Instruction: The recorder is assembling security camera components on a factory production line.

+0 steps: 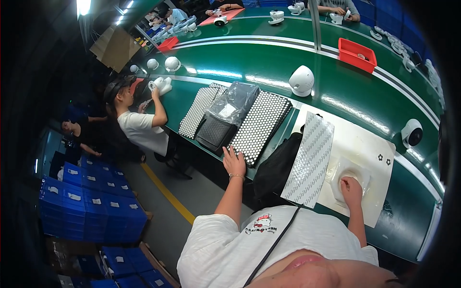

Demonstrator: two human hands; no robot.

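My left hand (234, 163) lies open, fingers spread, at the near corner of a stack of black sheets with rows of white dots (260, 122). On the right, my right hand (352, 190) is closed, fingertips bent down into a round white thing wrapped in clear plastic (339, 181); what they pinch, if anything, is hidden. That wrapped thing rests on a cream board (370, 165). Between my hands, a long sheet of printed silvery film with clear blisters (309, 161) overlaps the board's left side, next to a black bag (277, 173).
Left of the dotted stack lie a clear-bagged dark packet (234, 103) and another dotted sheet (199, 111). White cameras (301, 81) stand along the green conveyor (249, 57), beyond which is a red tray (356, 55). A co-worker (141, 125) sits at left, near stacked blue bins (86, 201).
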